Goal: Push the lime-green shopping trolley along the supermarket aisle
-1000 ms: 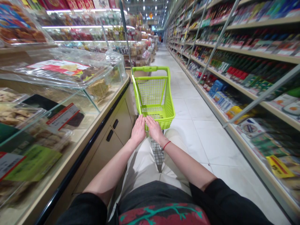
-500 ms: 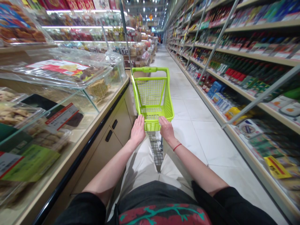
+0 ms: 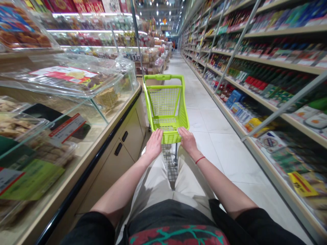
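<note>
A lime-green shopping cart (image 3: 186, 109) stands in front of me, with a latticed plastic basket and a raised bar at its far end. No goods show inside the basket. My left hand (image 3: 154, 143) lies at the left of its near rim, fingers close together and bent over the edge. At the right end of that rim, my right hand (image 3: 188, 140) has its fingers curled onto the plastic; a red string circles this wrist. Both thumbs are largely hidden. Beneath the basket, a grey wire lower rack (image 3: 170, 163) shows between my legs.
Close on the left runs a display counter (image 3: 133, 115) with a black bumper rail (image 3: 102, 146) and packaged food. Tall shelves (image 3: 281, 61) of bottles and boxes line the right. A white tiled aisle (image 3: 204, 136) leads ahead between them, with a blurred figure far off.
Both hands have shifted a little to the right along the cart's near rim. The cart and the surroundings keep almost the same place in view.
</note>
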{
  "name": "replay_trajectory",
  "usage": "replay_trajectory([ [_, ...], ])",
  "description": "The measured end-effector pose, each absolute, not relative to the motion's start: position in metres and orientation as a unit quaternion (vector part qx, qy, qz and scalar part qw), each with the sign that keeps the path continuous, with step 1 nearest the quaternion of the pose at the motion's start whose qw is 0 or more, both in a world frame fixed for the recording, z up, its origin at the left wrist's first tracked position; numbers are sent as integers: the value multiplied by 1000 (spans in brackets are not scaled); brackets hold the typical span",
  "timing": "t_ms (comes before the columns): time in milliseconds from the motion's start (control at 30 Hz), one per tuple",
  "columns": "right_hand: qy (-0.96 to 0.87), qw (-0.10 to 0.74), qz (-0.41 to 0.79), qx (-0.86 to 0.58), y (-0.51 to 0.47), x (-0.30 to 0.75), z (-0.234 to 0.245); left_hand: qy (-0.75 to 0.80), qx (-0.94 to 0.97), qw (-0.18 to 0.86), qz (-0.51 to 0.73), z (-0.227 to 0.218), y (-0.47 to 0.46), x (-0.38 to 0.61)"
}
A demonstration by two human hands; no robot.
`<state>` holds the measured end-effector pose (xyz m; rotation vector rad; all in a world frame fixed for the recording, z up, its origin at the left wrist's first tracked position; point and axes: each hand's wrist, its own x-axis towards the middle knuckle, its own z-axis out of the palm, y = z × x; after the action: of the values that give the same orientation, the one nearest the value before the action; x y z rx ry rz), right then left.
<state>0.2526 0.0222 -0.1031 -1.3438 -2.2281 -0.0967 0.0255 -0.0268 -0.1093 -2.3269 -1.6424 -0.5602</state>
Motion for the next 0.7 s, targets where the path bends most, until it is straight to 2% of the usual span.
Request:
replay_trajectory([
  [167, -797, 291, -45, -527, 23, 260, -109, -576, -793, 105, -169, -103, -28, 35],
  [333, -822, 305, -26, -480, 12, 229, -118, -566, -809, 86, -129, -95, -27, 55],
  [700, -840, 265, -51, -471, 38, 274, -104, -577, -801, 63, -146, -97, -25, 52],
])
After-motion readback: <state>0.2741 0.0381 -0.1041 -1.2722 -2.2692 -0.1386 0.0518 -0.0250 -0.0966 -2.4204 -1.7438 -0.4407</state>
